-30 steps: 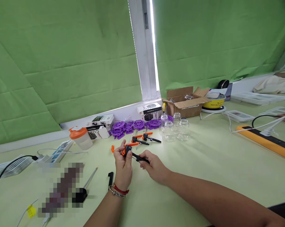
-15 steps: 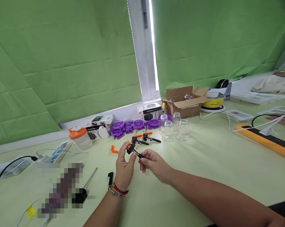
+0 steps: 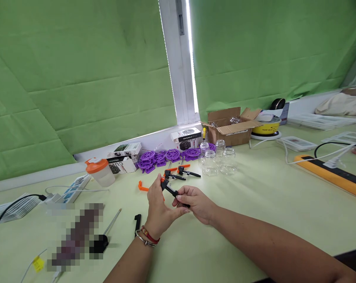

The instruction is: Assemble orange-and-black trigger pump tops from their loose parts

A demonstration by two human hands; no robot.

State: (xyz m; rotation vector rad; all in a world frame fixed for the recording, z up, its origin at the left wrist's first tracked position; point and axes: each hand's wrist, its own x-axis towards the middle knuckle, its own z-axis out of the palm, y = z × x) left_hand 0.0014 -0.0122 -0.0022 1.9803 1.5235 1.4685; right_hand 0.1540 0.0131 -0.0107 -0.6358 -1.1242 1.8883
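My left hand (image 3: 160, 208) has its fingers around the head end of a black part with a metal shaft (image 3: 169, 189). Its thumb stretches across to my right hand. A bit of orange shows by the left fingers, mostly hidden. My right hand (image 3: 195, 202) pinches the black lower end of the same part between thumb and fingers. Just beyond lie two similar black-and-orange parts with shafts, one on the left (image 3: 174, 175) and one on the right (image 3: 189, 171). An orange hooked piece (image 3: 142, 186) and a black hooked piece (image 3: 137, 224) lie left of my hands.
Purple spoked discs (image 3: 173, 155), clear glass jars (image 3: 210, 165) and a cardboard box (image 3: 233, 133) stand at the back. To the left are a screwdriver (image 3: 114, 220) and an orange-lidded shaker bottle (image 3: 100, 172). An orange power strip (image 3: 328, 175) lies right.
My left thumb has moved off the black part's shaft and reaches right, towards my right hand. More of the part's black lower end now shows below my right fingers.
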